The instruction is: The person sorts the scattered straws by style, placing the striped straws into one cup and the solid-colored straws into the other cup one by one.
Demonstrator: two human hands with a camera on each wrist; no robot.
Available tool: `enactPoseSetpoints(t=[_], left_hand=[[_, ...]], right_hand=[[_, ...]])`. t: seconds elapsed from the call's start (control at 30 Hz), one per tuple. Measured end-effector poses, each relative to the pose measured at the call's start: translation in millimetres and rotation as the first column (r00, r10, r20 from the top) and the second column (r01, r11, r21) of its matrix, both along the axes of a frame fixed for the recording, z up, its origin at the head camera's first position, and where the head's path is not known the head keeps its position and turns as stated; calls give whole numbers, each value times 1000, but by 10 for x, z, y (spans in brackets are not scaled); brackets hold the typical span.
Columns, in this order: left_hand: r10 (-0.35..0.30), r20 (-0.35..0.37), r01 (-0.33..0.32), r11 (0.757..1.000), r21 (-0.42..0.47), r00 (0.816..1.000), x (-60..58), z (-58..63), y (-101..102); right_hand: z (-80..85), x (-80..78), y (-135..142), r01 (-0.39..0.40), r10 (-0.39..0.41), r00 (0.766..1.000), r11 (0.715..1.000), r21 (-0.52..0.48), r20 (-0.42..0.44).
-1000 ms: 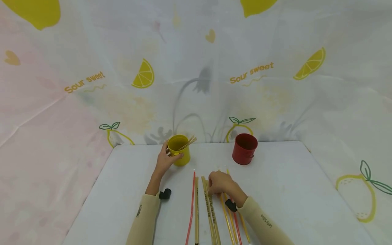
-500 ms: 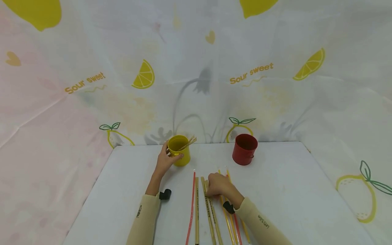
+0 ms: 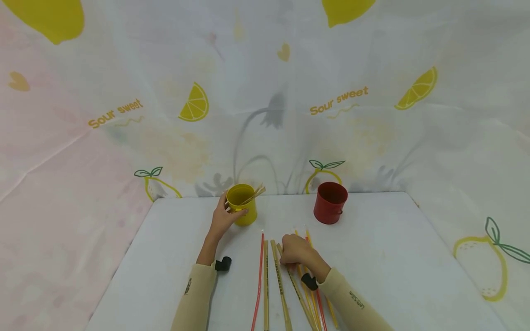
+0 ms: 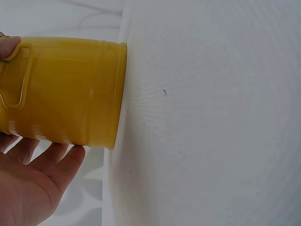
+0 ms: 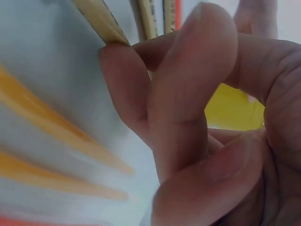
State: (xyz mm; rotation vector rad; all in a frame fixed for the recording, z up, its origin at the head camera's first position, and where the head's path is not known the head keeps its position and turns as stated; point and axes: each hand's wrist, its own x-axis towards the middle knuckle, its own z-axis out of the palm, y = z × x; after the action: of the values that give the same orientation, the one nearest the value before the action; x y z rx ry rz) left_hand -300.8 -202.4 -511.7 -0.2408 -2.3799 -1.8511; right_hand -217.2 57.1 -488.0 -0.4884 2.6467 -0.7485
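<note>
My left hand (image 3: 223,220) grips the side of a small yellow bucket (image 3: 248,218), thumb near its wire handle and fingers around the far side. Several tan sticks (image 3: 257,193) lean out of the bucket's mouth. In the left wrist view, the bucket's base (image 4: 106,94) is against the white tabletop. My right hand (image 3: 297,252) pinches a tan paper-wrapped stick (image 3: 301,295) with dark lettering near its far end. The right wrist view shows this stick (image 5: 101,21) between thumb and fingertip. Two similar wrapped sticks (image 3: 266,285) lie to its left.
A red bucket (image 3: 327,212) stands at the back right of the white table (image 3: 393,266). A red straw (image 3: 259,280) lies left of the sticks. Orange straws (image 3: 332,316) and another red straw lie under and beside the right forearm. A lemon-print cloth (image 3: 256,138) hangs behind the table.
The pinched stick has separated from the one beside it, its near end swinging right over the orange straws. The right hand has shifted only slightly; the left hand stays on the yellow bucket.
</note>
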Motion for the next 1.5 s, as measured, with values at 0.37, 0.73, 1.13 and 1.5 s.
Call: enactPoseSetpoints(t=[0.37,0.73,1.13,1.5], left_hand=[[15,-37,-15,1000,-8,999,-22,-69,-6],[17,-28,-17,1000,-6,999,-20,-62,-2],[20,-17,-20,1000,-18,1000,-23,-38,8],[30,-14,-30,999,-29,999,-20,-42,7]], right_hand=[[289,-15,84,14,-16,998,999,-40,-53],[699,6,122,142,-166,973,979,-148,-160],[890,-59,129,219,-284,938,931,-292,-201],[993,-93,111,213,-367,888,863,-458,-277]])
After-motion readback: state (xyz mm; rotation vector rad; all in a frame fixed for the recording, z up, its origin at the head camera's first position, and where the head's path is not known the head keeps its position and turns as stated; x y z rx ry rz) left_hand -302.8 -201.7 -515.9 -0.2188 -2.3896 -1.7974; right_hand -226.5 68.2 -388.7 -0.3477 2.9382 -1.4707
